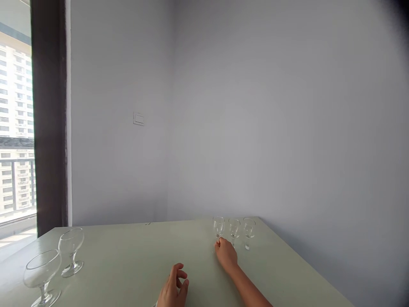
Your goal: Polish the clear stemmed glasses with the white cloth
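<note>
My right hand (pixel 226 255) is closed around the stem of a small wine glass (pixel 219 225) near the back right of the table. That glass stands upright, its foot mostly hidden by my fingers. Just right of it are two more small glasses, a middle one (pixel 234 227) partly behind my hand and an outer one (pixel 249 227). My left hand (pixel 174 286) hovers at the front middle, fingers loosely curled and apart, with nothing in it. Two larger stemmed glasses stand at the left, one nearer (pixel 42 273) and one behind it (pixel 71 245).
The pale green table (pixel 137 256) meets grey walls (pixel 255 128) at the back and right. A light switch (pixel 138 119) is on the left wall. Beyond a dark frame (pixel 49 115) at far left, a railing and a tall building show.
</note>
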Action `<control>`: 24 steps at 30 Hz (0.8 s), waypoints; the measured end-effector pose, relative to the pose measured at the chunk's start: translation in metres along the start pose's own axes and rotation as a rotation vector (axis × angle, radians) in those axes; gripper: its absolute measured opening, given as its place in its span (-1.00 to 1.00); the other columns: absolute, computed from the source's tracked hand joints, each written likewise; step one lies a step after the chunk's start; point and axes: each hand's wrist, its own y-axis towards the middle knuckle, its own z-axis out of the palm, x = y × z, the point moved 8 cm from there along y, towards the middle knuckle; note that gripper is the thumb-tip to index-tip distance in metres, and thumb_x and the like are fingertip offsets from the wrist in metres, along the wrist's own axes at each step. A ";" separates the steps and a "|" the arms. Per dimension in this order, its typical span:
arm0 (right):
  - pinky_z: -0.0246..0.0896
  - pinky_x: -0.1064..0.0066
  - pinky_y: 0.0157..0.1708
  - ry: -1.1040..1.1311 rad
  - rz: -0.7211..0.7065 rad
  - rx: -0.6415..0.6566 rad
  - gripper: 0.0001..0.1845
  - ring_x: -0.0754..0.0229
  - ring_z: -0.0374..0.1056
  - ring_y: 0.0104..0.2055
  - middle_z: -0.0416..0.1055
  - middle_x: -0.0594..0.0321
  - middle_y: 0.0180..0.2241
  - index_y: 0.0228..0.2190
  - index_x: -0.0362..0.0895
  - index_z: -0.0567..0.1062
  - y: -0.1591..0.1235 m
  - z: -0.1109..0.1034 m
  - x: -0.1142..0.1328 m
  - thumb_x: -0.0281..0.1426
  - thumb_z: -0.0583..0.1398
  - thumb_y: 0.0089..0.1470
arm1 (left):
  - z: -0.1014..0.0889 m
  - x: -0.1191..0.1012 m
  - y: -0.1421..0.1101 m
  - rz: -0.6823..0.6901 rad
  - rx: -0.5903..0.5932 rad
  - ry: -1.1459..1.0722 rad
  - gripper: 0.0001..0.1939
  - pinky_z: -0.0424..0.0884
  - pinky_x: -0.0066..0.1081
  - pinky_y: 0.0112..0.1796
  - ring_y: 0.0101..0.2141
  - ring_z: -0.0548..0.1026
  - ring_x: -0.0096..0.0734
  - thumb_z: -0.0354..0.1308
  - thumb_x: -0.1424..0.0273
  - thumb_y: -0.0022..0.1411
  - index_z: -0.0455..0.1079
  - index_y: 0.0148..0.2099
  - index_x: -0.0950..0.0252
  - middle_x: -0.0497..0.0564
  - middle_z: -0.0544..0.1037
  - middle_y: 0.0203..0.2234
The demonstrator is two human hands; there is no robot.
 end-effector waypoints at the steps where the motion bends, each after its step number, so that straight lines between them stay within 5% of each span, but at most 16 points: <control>1: 0.01 0.41 -0.49 -0.006 0.005 0.004 -0.77 0.13 0.41 -0.35 0.49 0.11 -0.41 -0.48 -0.15 0.47 0.001 0.002 -0.001 -0.46 0.03 0.06 | 0.001 -0.001 0.000 0.002 0.011 0.002 -0.74 0.26 -0.46 -0.37 -0.47 0.39 -0.38 -0.04 0.32 0.04 0.19 -0.15 0.11 -0.06 0.47 -0.39; 11: 0.09 0.37 -0.41 0.041 0.032 0.028 -0.84 0.11 0.39 -0.33 0.47 0.12 -0.40 -0.41 -0.18 0.45 0.004 0.007 -0.007 -0.45 0.06 0.04 | 0.000 -0.008 -0.005 -0.034 0.041 0.035 -0.77 0.24 -0.45 -0.38 -0.47 0.38 -0.37 -0.07 0.36 0.09 0.21 -0.16 0.12 -0.05 0.48 -0.38; 17: 0.09 0.37 -0.44 0.184 0.031 -0.013 -0.88 0.10 0.38 -0.39 0.42 0.17 -0.44 -0.40 -0.08 0.32 -0.040 -0.006 0.008 -0.37 0.00 0.06 | -0.008 -0.014 -0.005 -0.016 0.027 0.000 -0.78 0.26 -0.44 -0.36 -0.46 0.40 -0.36 -0.03 0.38 0.07 0.25 -0.18 0.14 -0.04 0.49 -0.39; 21: 0.13 0.41 -0.45 0.331 -0.142 0.058 -0.89 0.19 0.33 -0.47 0.38 0.31 -0.53 -0.48 -0.04 0.26 -0.090 0.001 0.050 -0.35 -0.01 0.04 | -0.028 -0.066 -0.011 0.106 0.015 -0.105 -0.82 0.28 -0.33 -0.20 -0.25 0.43 -0.20 0.02 0.30 0.10 0.40 -0.26 0.16 0.04 0.51 -0.31; 24: 0.13 0.40 -0.46 0.497 -0.229 0.117 -0.87 0.19 0.30 -0.48 0.37 0.31 -0.55 -0.50 -0.04 0.30 -0.116 0.014 0.067 -0.33 0.00 0.03 | -0.033 -0.107 -0.035 0.094 0.205 -0.276 -0.73 0.33 -0.29 -0.23 -0.26 0.44 -0.14 0.01 0.16 0.16 0.46 -0.31 0.16 0.04 0.53 -0.35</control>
